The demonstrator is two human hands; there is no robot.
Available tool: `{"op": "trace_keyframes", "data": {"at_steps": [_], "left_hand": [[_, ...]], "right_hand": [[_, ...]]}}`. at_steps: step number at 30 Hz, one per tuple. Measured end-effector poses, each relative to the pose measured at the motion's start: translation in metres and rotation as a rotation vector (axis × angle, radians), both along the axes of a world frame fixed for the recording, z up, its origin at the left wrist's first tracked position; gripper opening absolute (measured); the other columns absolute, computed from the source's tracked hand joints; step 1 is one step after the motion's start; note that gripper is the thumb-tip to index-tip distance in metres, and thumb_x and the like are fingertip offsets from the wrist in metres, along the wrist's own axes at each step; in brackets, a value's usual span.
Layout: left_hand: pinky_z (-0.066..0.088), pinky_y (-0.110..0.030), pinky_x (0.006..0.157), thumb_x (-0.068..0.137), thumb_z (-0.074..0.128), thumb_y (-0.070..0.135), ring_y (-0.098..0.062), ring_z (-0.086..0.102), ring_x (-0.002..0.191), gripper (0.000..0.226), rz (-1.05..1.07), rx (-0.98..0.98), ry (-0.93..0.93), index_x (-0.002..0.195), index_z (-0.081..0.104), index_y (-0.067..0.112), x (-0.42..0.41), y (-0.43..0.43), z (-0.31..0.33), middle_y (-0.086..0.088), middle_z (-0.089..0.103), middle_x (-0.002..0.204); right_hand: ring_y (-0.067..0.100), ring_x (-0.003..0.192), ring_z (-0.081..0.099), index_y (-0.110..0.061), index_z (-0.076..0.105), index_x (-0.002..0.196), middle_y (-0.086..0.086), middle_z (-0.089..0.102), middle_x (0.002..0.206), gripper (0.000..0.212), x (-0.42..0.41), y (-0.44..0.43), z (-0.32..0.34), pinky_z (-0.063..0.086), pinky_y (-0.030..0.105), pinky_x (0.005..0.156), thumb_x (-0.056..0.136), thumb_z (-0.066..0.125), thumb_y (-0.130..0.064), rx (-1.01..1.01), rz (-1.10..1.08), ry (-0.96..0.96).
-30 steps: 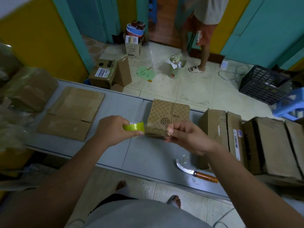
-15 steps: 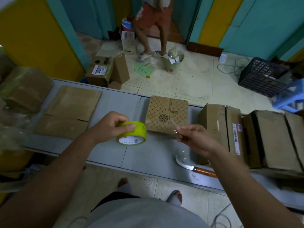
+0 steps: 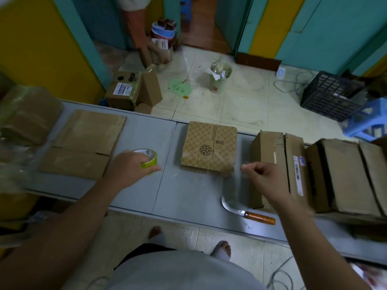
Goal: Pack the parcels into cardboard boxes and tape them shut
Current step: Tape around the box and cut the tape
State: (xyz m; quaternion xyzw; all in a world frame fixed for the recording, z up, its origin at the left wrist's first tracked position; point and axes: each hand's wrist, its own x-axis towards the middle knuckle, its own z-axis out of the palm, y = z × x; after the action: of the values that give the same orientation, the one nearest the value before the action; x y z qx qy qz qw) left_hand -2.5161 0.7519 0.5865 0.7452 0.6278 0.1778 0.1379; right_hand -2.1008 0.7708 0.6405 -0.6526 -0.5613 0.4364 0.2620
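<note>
The left hand (image 3: 127, 167) grips the green tape roll (image 3: 147, 161) just above the grey surface (image 3: 188, 195). The right hand (image 3: 265, 177) has curled fingers, with thumb and fingertip together. I cannot tell if clear tape is between them. The patterned box (image 3: 209, 148) lies closed between the hands. The knife (image 3: 249, 213) lies near the edge, under the right arm. A bump could knock it down onto the feet (image 3: 223, 248). The box says "韩后". The barcode sticker (image 3: 297, 174) on the brown box (image 3: 270, 160) is too small to read.

Tape roll (image 3: 149, 157) half hidden — bystander (image 3: 136, 24) cropped, blurred.
</note>
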Motion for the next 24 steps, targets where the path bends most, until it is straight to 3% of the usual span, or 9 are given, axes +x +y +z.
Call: {"op": "trace_keyframes", "data": {"at_steps": [3, 5, 7, 11, 14, 16, 19, 24], "left_hand": [[0.042, -0.033, 0.073, 0.078, 0.088, 0.050, -0.031, 0.061, 0.076, 0.043, 0.030, 0.013, -0.028, 0.075, 0.074, 0.009, -0.001, 0.000, -0.025, -0.009, 0.068, 0.072], [0.049, -0.037, 0.076, 0.082, 0.074, 0.066, -0.032, 0.064, 0.081, 0.057, 0.012, 0.016, -0.024, 0.077, 0.077, 0.009, -0.004, 0.000, -0.035, -0.009, 0.075, 0.080], [0.053, -0.039, 0.072, 0.082, 0.060, 0.077, -0.034, 0.063, 0.074, 0.068, 0.000, 0.037, -0.020, 0.072, 0.076, 0.012, -0.007, 0.001, -0.040, -0.007, 0.075, 0.077], [0.046, -0.040, 0.072, 0.083, 0.054, 0.077, -0.031, 0.066, 0.072, 0.063, -0.049, 0.075, 0.019, 0.069, 0.069, 0.017, -0.010, 0.000, -0.046, -0.001, 0.069, 0.072], [0.046, -0.044, 0.074, 0.081, 0.064, 0.067, -0.031, 0.065, 0.072, 0.045, -0.076, 0.011, 0.060, 0.071, 0.056, 0.025, -0.008, -0.004, -0.057, 0.001, 0.063, 0.070], [0.046, -0.043, 0.073, 0.079, 0.073, 0.062, -0.027, 0.060, 0.066, 0.045, -0.098, -0.020, 0.068, 0.072, 0.045, 0.028, -0.005, -0.007, -0.061, 0.005, 0.051, 0.065], [0.040, -0.036, 0.068, 0.083, 0.086, 0.048, -0.030, 0.059, 0.066, 0.042, -0.119, -0.038, 0.152, 0.075, 0.055, 0.021, -0.003, -0.008, -0.062, 0.004, 0.057, 0.068], [0.037, -0.034, 0.057, 0.095, 0.075, 0.035, -0.038, 0.059, 0.072, 0.034, -0.090, -0.068, 0.119, 0.091, 0.043, 0.024, 0.005, 0.004, -0.057, -0.010, 0.061, 0.083]], "right_hand": [[0.023, 0.082, 0.072, -0.024, 0.077, 0.081, 0.002, 0.076, 0.080, 0.016, -0.001, -0.011, -0.006, 0.058, 0.031, 0.076, 0.094, 0.073, -0.030, 0.051, 0.036, -0.047], [0.010, 0.077, 0.071, -0.032, 0.075, 0.080, -0.007, 0.075, 0.077, 0.015, -0.002, -0.018, -0.012, 0.055, 0.015, 0.069, 0.094, 0.074, -0.027, 0.078, 0.023, -0.057], [0.000, 0.076, 0.069, -0.036, 0.074, 0.081, -0.014, 0.075, 0.076, 0.018, -0.005, -0.026, -0.021, 0.052, 0.009, 0.067, 0.093, 0.076, -0.023, 0.120, 0.010, -0.071], [0.004, 0.081, 0.069, -0.031, 0.079, 0.090, -0.007, 0.074, 0.086, 0.006, -0.007, -0.040, -0.048, 0.058, 0.028, 0.076, 0.091, 0.078, -0.025, 0.145, -0.065, -0.094], [0.008, 0.086, 0.067, -0.033, 0.076, 0.095, -0.007, 0.071, 0.089, 0.005, -0.008, -0.047, -0.060, 0.059, 0.036, 0.079, 0.092, 0.075, -0.029, 0.173, -0.089, -0.151], [0.008, 0.089, 0.066, -0.033, 0.075, 0.097, -0.006, 0.071, 0.093, 0.006, -0.008, -0.046, -0.062, 0.059, 0.037, 0.082, 0.094, 0.074, -0.028, 0.177, -0.117, -0.143], [0.009, 0.091, 0.066, -0.035, 0.073, 0.097, -0.006, 0.071, 0.095, 0.005, -0.006, -0.043, -0.063, 0.059, 0.036, 0.084, 0.094, 0.073, -0.031, 0.156, -0.114, -0.158], [0.014, 0.089, 0.066, -0.028, 0.071, 0.093, -0.003, 0.069, 0.092, 0.005, -0.014, -0.036, -0.067, 0.057, 0.036, 0.082, 0.098, 0.068, -0.029, 0.181, -0.157, -0.121]]}}
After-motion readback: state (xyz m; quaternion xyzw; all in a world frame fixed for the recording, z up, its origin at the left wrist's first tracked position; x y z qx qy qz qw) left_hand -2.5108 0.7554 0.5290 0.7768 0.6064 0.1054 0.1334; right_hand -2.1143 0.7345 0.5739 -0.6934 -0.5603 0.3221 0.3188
